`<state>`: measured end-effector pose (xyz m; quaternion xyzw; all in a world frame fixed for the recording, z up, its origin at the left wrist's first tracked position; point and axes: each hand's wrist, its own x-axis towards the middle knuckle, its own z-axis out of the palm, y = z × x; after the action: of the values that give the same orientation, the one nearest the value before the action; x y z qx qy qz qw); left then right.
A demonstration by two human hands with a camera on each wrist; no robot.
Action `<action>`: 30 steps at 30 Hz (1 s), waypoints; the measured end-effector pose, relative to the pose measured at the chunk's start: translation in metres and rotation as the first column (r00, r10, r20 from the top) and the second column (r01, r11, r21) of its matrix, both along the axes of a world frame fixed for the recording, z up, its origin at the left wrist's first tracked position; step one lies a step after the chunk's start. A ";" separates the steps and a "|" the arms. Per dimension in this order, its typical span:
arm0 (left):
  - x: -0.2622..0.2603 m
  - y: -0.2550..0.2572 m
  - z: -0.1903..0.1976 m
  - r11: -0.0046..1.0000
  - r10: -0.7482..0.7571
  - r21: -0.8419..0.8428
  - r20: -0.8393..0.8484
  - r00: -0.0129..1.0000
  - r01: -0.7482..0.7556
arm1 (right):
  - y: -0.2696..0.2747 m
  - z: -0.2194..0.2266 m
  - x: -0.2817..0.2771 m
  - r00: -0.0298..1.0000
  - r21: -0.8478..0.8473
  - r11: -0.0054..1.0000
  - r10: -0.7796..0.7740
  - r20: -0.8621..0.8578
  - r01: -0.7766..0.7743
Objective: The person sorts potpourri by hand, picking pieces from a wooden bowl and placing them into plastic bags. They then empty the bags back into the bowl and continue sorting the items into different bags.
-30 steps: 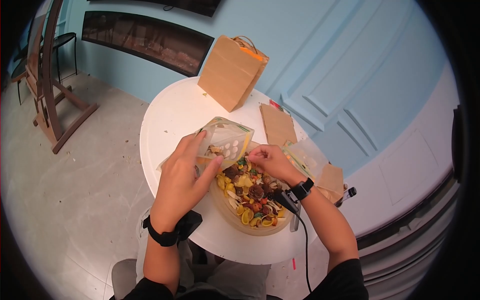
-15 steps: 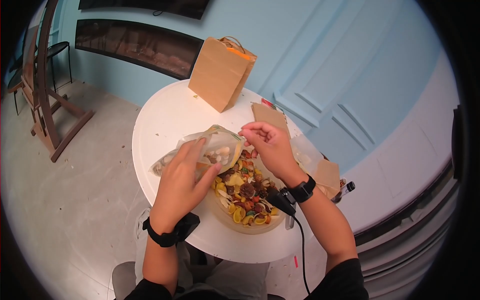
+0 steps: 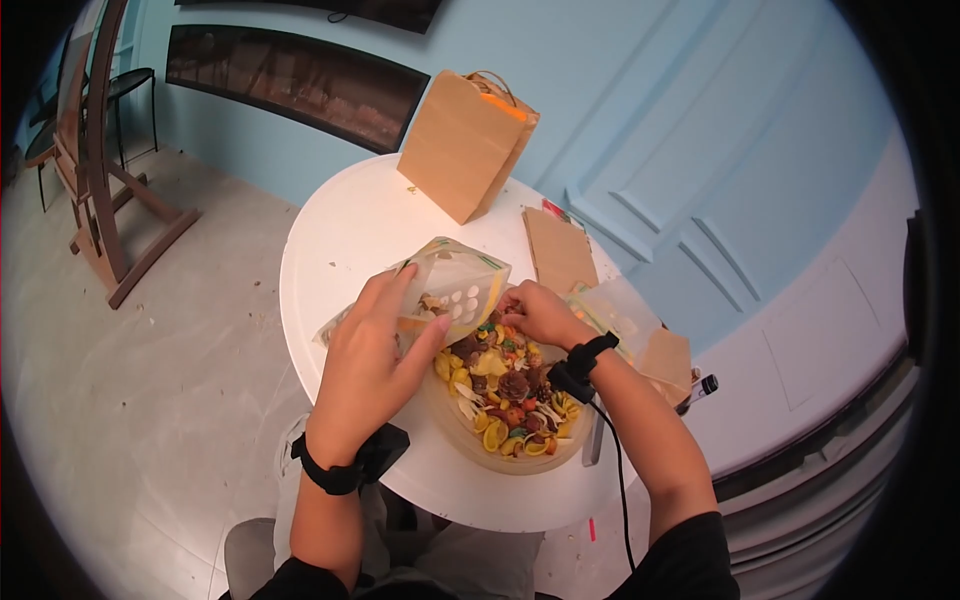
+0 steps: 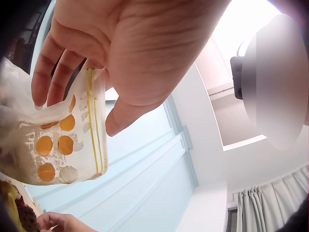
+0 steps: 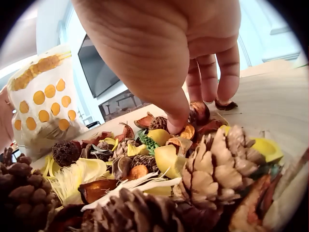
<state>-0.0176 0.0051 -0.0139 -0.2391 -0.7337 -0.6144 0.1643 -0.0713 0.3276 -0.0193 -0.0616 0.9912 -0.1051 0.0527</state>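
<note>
A round bowl (image 3: 480,452) on the white table is filled with dried potpourri (image 3: 490,385): pinecones, yellow peel pieces, orange and brown bits. My left hand (image 3: 375,335) holds a clear zip bag (image 3: 470,275) with white dots at its mouth, tilted over the bowl's far left side. Brownish pieces show inside the bag. In the left wrist view, the fingers lie along one side of the bag (image 4: 58,150) and the thumb by its zip edge. My right hand (image 3: 545,315) reaches into the bowl's far side, thumb and fingertips around a dark reddish-brown dried piece (image 5: 199,112).
A brown paper bag (image 3: 465,145) with handles stands at the table's back. Folded brown paper (image 3: 560,248), a clear plastic bag (image 3: 610,310) and a smaller paper bag (image 3: 664,362) lie along the right side. An easel (image 3: 100,190) stands on the floor at left.
My right hand rose from the bowl to the bag's mouth half a second ago and is now back down in the potpourri. The left hand keeps its hold on the bag.
</note>
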 end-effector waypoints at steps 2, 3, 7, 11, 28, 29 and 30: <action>0.000 0.000 0.000 1.000 0.000 0.001 0.005 1.000 0.000 | 0.002 -0.001 0.001 1.000 0.006 1.000 -0.006 0.018 0.006; -0.001 0.000 0.000 1.000 0.001 -0.002 0.005 1.000 -0.001 | 0.003 -0.002 0.002 1.000 0.009 1.000 -0.008 0.026 0.008; -0.001 -0.002 0.000 1.000 -0.001 -0.008 -0.002 1.000 0.001 | 0.008 -0.003 0.014 0.999 -0.179 0.983 -0.038 -0.024 0.033; 0.001 -0.002 0.000 1.000 0.006 -0.012 -0.012 1.000 -0.006 | 0.001 0.019 0.031 0.974 -0.493 0.841 -0.185 0.130 0.225; 0.001 0.002 -0.002 0.997 0.010 -0.074 -0.054 0.999 -0.014 | 0.003 -0.007 0.006 0.998 -0.129 0.990 -0.061 0.015 0.063; 0.000 0.001 -0.004 0.995 0.024 -0.093 -0.069 0.997 -0.030 | 0.005 -0.006 0.007 0.996 -0.177 0.980 -0.094 -0.014 0.090; 0.000 0.001 -0.005 0.995 0.025 -0.094 -0.070 0.997 -0.031 | 0.002 -0.003 0.010 0.991 -0.226 0.967 -0.128 -0.041 0.116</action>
<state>-0.0179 0.0057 -0.0189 -0.2575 -0.7594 -0.5676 0.1866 -0.0613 0.3297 -0.0221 -0.0088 0.9760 -0.2171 0.0114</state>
